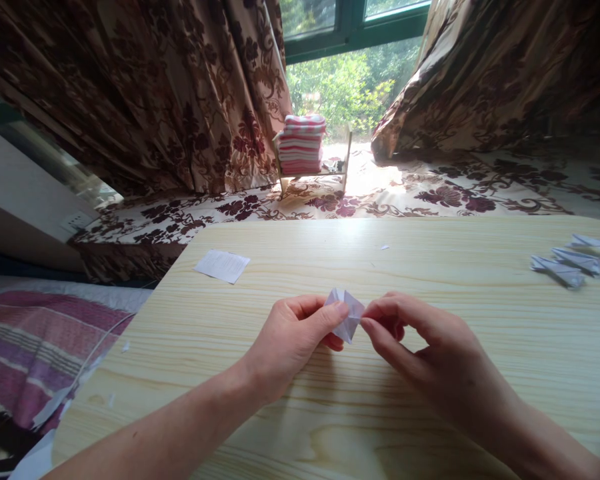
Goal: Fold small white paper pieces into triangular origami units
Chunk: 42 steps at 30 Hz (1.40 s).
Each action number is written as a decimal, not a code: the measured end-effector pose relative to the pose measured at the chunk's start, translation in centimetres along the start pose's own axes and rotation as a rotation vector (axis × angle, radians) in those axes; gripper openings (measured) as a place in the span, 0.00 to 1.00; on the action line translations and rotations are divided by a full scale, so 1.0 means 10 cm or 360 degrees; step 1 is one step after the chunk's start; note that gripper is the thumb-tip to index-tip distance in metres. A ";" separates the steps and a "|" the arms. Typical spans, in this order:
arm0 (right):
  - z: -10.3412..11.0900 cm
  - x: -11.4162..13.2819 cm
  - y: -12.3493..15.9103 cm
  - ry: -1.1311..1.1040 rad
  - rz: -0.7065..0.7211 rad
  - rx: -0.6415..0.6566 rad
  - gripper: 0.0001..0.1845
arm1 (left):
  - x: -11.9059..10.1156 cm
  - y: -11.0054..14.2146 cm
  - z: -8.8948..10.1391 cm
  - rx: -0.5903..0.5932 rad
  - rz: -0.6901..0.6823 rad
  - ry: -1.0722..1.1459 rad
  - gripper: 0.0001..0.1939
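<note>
A small folded piece of white paper (349, 325), roughly diamond-shaped with crease lines, is held above the wooden table. My left hand (293, 343) pinches it, thumb on top and fingers underneath. At its right corner the thumb and index finger of my right hand (420, 340) close on the paper's edge. The other fingers of my right hand are curled in. Part of the paper is hidden under my left thumb.
Several folded paper pieces (560, 271) lie at the table's right. A flat printed paper sheet (223, 266) rests at the left, and a small paper scrap (385, 247) near the back. Beyond the table (180, 400), a small rack holds folded striped cloths (303, 147) by the window.
</note>
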State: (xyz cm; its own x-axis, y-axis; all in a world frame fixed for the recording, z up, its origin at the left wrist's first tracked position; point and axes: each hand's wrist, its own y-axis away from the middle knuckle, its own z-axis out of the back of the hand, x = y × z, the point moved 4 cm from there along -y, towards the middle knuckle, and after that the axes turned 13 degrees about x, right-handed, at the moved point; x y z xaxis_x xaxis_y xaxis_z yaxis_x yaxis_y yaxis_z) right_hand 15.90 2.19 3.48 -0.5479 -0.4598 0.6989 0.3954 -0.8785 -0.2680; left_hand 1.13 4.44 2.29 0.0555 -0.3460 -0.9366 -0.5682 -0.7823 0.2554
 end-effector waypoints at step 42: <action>0.00 0.03 0.00 -0.0306 0.0131 0.0030 0.13 | -0.02 0.01 -0.08 0.0155 0.0106 -0.0264 0.10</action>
State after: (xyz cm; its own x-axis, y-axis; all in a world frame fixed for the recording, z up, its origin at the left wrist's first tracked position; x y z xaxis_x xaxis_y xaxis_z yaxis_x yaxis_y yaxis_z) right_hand 15.78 2.07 3.70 -0.3631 -0.4951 0.7893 0.4478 -0.8356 -0.3181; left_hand 1.72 4.02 2.74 -0.1164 -0.2990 -0.9471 -0.6431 -0.7040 0.3013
